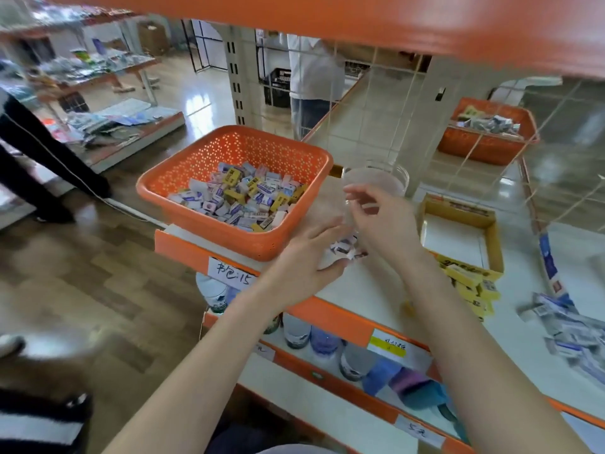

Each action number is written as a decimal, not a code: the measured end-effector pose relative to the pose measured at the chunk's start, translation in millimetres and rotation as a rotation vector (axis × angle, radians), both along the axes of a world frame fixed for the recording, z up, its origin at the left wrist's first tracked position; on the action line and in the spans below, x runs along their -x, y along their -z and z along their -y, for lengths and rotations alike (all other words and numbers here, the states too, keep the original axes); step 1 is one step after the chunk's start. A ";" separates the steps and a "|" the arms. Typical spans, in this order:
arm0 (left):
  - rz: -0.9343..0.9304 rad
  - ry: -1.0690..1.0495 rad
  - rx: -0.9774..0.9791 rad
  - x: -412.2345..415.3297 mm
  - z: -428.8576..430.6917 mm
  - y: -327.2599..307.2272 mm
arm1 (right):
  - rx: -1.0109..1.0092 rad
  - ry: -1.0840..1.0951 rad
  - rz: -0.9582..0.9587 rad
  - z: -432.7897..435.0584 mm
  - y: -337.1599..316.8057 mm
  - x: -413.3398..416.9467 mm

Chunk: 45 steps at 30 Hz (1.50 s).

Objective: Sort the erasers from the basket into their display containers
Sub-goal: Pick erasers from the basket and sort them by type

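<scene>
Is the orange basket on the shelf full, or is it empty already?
Neither: the orange basket is partly filled. Erasers cover its bottom in a loose heap, but its walls rise bare above them.

Head-worn, facing down (close), over basket (203, 155)

The left hand (307, 253) and right hand (383, 221) reach forward, fingers relaxed.

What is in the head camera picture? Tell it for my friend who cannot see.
A left hand and a right hand meet over a white shelf, a few blurred erasers between them, beside an orange basket full of wrapped erasers. A clear tub stands behind the hands; an open cardboard box with yellow erasers beside it is on the right.
</scene>
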<state>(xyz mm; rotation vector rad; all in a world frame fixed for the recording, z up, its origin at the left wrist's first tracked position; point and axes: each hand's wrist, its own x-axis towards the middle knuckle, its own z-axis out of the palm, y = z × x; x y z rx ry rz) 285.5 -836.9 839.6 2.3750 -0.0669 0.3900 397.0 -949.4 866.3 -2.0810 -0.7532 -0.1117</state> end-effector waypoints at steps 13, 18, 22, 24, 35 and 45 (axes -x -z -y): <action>0.201 -0.458 0.056 46.2 -122.6 -68.2 | -0.029 -0.189 0.014 -95.8 -25.4 3.3; -0.256 -0.266 -0.182 23.6 -162.8 -73.2 | 0.384 -0.397 0.056 -107.0 -26.9 -0.2; -0.532 -0.063 -0.246 -4.3 -184.0 -65.3 | 0.488 -0.425 0.060 -116.2 -27.7 -4.7; -0.585 0.000 -0.263 -15.6 -191.3 -58.8 | 0.560 -0.426 0.061 -121.5 -27.6 -10.4; -0.734 0.161 -0.560 -45.7 -191.0 -35.0 | 0.838 -0.428 0.086 -149.4 -21.2 -24.4; -0.747 0.098 -0.582 -45.2 -202.9 -30.8 | 1.091 -0.562 0.151 -171.9 -12.2 -20.1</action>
